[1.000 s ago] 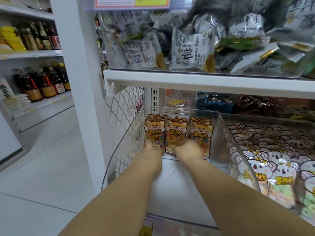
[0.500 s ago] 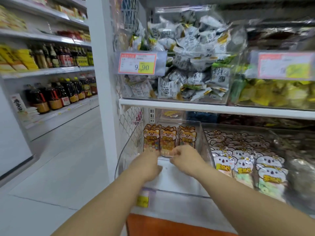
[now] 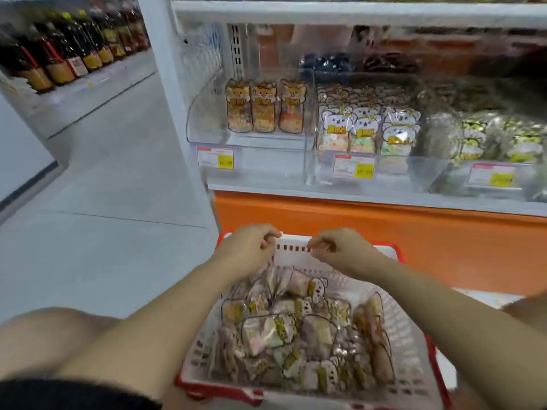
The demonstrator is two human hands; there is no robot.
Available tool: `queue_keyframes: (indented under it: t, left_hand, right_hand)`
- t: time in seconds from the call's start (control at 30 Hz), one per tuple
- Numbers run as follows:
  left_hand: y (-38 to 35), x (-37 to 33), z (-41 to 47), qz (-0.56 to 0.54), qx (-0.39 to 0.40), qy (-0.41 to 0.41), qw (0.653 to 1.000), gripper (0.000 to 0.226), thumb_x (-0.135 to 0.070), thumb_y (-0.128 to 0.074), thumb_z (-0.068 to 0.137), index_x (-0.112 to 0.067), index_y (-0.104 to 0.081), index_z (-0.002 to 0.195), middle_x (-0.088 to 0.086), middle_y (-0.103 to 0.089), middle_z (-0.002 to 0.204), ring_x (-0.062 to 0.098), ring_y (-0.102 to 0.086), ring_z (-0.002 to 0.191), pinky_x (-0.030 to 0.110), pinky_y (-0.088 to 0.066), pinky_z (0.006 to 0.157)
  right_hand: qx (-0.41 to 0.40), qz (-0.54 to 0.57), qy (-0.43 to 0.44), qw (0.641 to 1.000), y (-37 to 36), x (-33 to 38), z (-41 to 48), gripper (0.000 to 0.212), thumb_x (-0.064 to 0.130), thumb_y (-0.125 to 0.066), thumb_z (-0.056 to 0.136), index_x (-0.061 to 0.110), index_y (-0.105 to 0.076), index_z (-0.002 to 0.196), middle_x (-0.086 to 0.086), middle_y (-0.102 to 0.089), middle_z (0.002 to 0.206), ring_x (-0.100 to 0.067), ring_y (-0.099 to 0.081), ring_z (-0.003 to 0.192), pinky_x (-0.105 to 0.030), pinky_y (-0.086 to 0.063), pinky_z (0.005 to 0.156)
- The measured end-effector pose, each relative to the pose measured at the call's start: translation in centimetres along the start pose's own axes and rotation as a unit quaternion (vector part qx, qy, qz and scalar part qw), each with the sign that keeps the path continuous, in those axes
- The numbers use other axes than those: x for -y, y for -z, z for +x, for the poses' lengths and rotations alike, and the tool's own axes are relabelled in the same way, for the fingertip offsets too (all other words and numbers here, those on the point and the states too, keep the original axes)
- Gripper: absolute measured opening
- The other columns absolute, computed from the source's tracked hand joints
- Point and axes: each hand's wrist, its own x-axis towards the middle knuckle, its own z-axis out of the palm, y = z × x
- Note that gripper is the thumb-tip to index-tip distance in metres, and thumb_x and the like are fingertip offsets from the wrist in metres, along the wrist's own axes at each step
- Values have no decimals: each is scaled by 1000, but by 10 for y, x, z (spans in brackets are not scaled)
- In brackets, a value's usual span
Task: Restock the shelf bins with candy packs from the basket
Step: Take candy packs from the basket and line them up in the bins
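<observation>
A white basket with a red rim (image 3: 402, 335) sits low in front of me, heaped with several candy packs (image 3: 281, 329). My left hand (image 3: 248, 247) and my right hand (image 3: 340, 253) hover side by side at the basket's far rim, fingers loosely curled, with no pack in either. On the shelf above, a clear bin (image 3: 201, 119) holds three orange animal-print packs (image 3: 263, 109) standing upright in a row at its back.
The neighbouring bin is full of white koala packs (image 3: 364, 125), and a third bin of pale wrapped sweets (image 3: 488, 137) stands further right. An orange base panel (image 3: 384, 232) runs under the shelf. Bottles (image 3: 59, 63) line a shelf across the aisle. My knee (image 3: 44, 335) is at lower left.
Both hands have left the three orange packs in the bin and dropped back to the basket's far rim. The view has tilted down from the shelf to the basket.
</observation>
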Motion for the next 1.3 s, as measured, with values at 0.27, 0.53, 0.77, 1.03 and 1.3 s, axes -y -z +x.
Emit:
queue_keyframes:
  t: [0.27,0.53,0.77,1.03,1.3]
  left_hand:
    - [-107,53,-24,199,279,58,938,40,-26,-54,98,-20,-52,138,7,-52,137,28,-57,117,42,-48,99]
    - [-141,62,-27,286,342,57,893,54,-21,-48,95,-24,-38,148,12,-39,144,36,-46,128,51,-48,98]
    - [-147,44,-13,268,312,57,910,51,-31,-53,99,-21,-39,148,8,-37,147,32,-48,129,46,-46,96]
    - [-120,19,16,-280,229,304,881,58,-63,-40,100,-15,-70,112,4,-76,106,24,-73,99,40,-56,96]
    - [-74,11,23,-631,184,382,650,67,-59,-46,97,-4,-59,131,18,-69,123,29,-71,105,37,-61,70]
  right_hand:
    - [165,-18,-185,969,-85,-100,-23,29,34,-63,92,21,-64,119,3,-62,119,-15,-58,101,-34,-47,97]
    - [238,36,-220,945,-147,-120,-46,16,20,-57,93,4,-53,92,-20,-56,87,-17,-40,68,-30,-31,60]
    - [116,158,-256,947,-128,-130,-35,16,14,-60,90,13,-57,74,4,-51,64,-10,-45,57,-21,-38,56]
    - [-104,368,-238,893,-63,-108,-24,11,7,-61,95,13,-70,93,2,-66,70,-19,-69,73,-32,-58,76]
    - [-50,271,-55,960,-53,-51,-16,17,13,-66,93,27,-76,92,20,-72,92,2,-66,88,-14,-51,78]
